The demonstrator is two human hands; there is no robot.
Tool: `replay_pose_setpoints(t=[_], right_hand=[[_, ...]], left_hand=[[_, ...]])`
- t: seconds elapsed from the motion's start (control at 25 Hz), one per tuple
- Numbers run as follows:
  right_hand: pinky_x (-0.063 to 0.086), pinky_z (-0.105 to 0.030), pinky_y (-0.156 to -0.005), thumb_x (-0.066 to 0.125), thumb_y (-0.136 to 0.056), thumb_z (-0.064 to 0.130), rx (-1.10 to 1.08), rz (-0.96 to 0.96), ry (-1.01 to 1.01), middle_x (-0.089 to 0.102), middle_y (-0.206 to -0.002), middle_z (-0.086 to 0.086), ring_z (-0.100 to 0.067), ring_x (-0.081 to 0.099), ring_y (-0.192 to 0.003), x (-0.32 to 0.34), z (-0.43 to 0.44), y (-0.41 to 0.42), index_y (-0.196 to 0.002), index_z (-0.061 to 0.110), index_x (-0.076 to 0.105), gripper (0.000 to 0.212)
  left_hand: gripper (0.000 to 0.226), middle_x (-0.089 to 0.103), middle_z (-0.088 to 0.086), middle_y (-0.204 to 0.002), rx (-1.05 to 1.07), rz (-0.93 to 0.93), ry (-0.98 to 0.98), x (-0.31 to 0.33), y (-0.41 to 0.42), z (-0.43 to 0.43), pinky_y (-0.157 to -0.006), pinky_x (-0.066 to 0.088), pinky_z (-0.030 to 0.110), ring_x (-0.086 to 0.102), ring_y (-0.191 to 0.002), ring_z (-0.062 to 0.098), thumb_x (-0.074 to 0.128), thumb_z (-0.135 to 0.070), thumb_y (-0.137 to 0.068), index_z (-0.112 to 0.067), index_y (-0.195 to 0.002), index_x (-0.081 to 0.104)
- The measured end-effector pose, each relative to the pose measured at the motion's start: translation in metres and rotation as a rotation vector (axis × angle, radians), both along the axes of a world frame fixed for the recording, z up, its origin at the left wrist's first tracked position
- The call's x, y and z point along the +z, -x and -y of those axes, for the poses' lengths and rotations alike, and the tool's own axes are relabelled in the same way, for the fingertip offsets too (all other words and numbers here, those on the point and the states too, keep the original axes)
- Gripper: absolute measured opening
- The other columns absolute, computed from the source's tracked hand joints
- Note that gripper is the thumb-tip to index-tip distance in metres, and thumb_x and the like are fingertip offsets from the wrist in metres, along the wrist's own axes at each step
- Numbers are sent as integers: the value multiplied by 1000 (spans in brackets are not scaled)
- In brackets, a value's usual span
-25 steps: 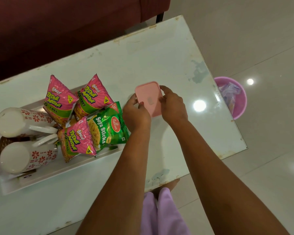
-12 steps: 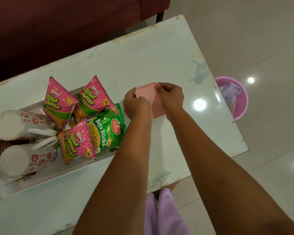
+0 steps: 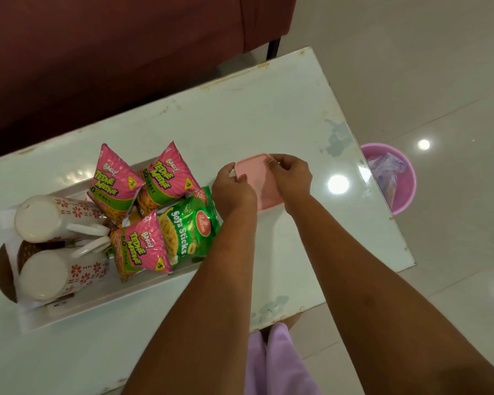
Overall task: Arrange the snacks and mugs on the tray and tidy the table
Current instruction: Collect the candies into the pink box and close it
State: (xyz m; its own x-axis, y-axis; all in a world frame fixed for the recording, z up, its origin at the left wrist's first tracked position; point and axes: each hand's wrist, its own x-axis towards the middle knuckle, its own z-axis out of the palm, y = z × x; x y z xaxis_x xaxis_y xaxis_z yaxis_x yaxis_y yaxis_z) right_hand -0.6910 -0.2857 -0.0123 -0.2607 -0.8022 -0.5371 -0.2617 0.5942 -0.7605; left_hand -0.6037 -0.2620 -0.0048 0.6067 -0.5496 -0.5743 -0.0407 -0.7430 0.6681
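pink box (image 3: pixel 258 183) is sitting mid-frame on the table (image 3: pixel 268 115), right of the tray (image 3: pixel 77 312); left hand (image 3: pixel 233 192) and right hand (image 3: pixel 293 178) are pinching its lid edges, perhaps sealing; press corners evenly.

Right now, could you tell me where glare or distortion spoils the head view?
Head view: a round ceiling-light reflection glares on the table near its right edge, more bright spots on the floor; wide-angle bending curves the table's edges; the forearms nearest the camera look soft; the snack packets stay legible.
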Motion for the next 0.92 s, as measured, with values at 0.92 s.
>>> replay_pose_setpoints(t=[0.92], right_hand=[[60,-42,-73,55,-92,14,209,-181,126,72,-92,-8,-21,67,-76,-11,-58,-4,-113,8,66,25]], left_hand=[[35,64,2,-109,414,-182,187,-2,28,-87,-60,56,18,67,-69,10,60,0,-87,-8,-121,62]])
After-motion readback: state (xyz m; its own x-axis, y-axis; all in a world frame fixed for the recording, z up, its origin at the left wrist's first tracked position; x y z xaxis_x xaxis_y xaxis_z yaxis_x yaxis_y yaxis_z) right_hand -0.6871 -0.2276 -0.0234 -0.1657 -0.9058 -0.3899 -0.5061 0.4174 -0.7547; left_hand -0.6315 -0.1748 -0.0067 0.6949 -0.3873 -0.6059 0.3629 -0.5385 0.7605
